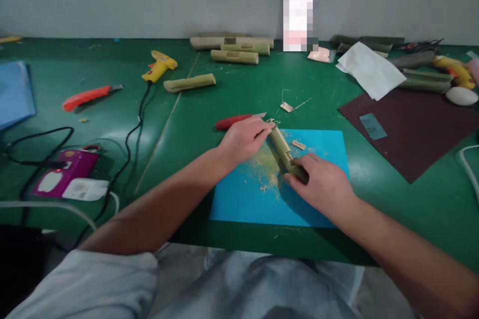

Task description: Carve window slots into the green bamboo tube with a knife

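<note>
A short green bamboo piece (283,148) lies slanted over a blue sheet (322,199) on the green table. My right hand (322,184) grips its near end with closed fingers. My left hand (243,139) pinches its far end, fingers closed on the tip. Pale sawdust and shavings (266,167) lie on the blue sheet just left of the piece. A red-handled knife (235,121) rests on the table right behind my left hand.
Several more bamboo pieces (234,49) lie at the back, one (189,83) nearer. A yellow glue gun (159,66) and an orange cutter (90,96) lie left, a purple device (67,172) with cables at the left edge. A dark brown sheet (411,129) and white paper (370,70) lie right.
</note>
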`<state>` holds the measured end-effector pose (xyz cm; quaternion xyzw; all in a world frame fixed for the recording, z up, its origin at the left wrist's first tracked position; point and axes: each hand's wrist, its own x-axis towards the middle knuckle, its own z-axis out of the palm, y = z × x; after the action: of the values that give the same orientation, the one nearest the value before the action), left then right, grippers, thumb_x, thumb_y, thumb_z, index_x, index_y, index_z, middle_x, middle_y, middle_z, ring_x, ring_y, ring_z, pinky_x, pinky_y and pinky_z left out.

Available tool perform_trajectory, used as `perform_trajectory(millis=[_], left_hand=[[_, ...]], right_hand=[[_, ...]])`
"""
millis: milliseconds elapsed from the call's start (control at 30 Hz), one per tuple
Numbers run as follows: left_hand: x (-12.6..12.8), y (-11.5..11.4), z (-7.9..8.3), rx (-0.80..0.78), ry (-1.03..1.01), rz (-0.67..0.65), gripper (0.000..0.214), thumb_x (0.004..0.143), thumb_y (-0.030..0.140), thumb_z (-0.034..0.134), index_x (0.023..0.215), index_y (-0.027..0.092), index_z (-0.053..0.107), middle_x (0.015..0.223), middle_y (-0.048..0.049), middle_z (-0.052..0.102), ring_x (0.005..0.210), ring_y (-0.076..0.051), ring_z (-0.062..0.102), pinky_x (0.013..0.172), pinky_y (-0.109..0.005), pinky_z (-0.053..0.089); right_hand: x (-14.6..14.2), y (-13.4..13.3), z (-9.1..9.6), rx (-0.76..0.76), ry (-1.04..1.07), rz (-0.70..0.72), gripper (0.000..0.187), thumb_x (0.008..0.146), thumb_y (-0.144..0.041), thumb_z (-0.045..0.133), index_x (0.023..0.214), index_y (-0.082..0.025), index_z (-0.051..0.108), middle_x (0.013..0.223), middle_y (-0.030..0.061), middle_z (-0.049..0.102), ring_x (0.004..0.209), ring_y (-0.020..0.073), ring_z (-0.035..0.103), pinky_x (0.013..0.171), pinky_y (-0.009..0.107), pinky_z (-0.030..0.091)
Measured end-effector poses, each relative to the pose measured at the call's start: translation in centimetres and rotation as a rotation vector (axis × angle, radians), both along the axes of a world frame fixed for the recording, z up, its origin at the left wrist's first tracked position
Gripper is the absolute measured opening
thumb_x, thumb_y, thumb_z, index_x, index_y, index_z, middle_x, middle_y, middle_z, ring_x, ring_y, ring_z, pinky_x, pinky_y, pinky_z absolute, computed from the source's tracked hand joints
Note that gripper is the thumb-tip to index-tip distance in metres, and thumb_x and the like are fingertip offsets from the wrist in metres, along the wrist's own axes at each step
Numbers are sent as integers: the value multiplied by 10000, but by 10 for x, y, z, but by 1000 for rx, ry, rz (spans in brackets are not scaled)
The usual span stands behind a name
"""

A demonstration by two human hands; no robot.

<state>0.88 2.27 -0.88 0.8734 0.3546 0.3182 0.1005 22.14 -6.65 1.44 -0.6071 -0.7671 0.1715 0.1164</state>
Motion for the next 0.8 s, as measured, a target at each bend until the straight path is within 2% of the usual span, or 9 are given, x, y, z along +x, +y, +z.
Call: perform_trajectory(millis=[167, 300, 433, 567, 700, 800], left_hand=[[1, -6, 1, -36, 111, -133, 266, 994, 238, 470, 1128, 156, 684, 962, -69, 724, 887, -173, 690, 778, -275, 553], [0, -3, 1, -9, 4, -13, 254, 988, 240, 481, 1083, 141, 694, 976, -83, 724, 910, -188, 683, 853, -320, 548], [1, -5, 3, -52, 108, -135, 270, 995, 251, 463, 1111, 157, 688, 939, -66, 718, 864, -168, 679, 765, -274, 543], [-1, -7, 3, -23, 39, -33, 269, 995, 248, 463, 1090, 150, 695, 937, -74, 714, 867, -174, 673, 784, -290, 541], [-2, -7, 1, -44, 114, -93, 275, 993, 239, 463, 1141, 169, 683, 937, -65, 713, 869, -169, 677, 770, -272, 542], [-4, 0, -1, -15, 63, -31, 265, 992, 250, 470, 1091, 156, 697, 939, -73, 716, 894, -183, 680, 816, -305, 552]], right_hand=[[1, 0, 1, -12, -12, 17, 215, 867, -413, 598, 923, -212, 652, 932, 32, 688, 825, 215, 655, 606, 325, 405], [1, -1, 2, -11, 3, 3, 223, 870, -415, 597, 954, -217, 657, 966, 35, 693, 842, 208, 653, 624, 321, 413], [0, -1, 1, -11, -9, 25, 216, 871, -405, 592, 945, -213, 658, 948, 38, 692, 825, 207, 650, 627, 321, 410], [0, -1, 1, -4, -15, 17, 232, 875, -417, 590, 952, -209, 657, 968, 40, 691, 836, 209, 652, 633, 323, 414], [0, 0, 3, -17, -29, 29, 217, 878, -401, 588, 947, -207, 657, 931, 36, 686, 799, 200, 646, 612, 324, 407], [0, -1, 3, 10, -17, 27, 221, 881, -407, 584, 941, -207, 657, 936, 42, 688, 803, 200, 646, 613, 324, 411]])
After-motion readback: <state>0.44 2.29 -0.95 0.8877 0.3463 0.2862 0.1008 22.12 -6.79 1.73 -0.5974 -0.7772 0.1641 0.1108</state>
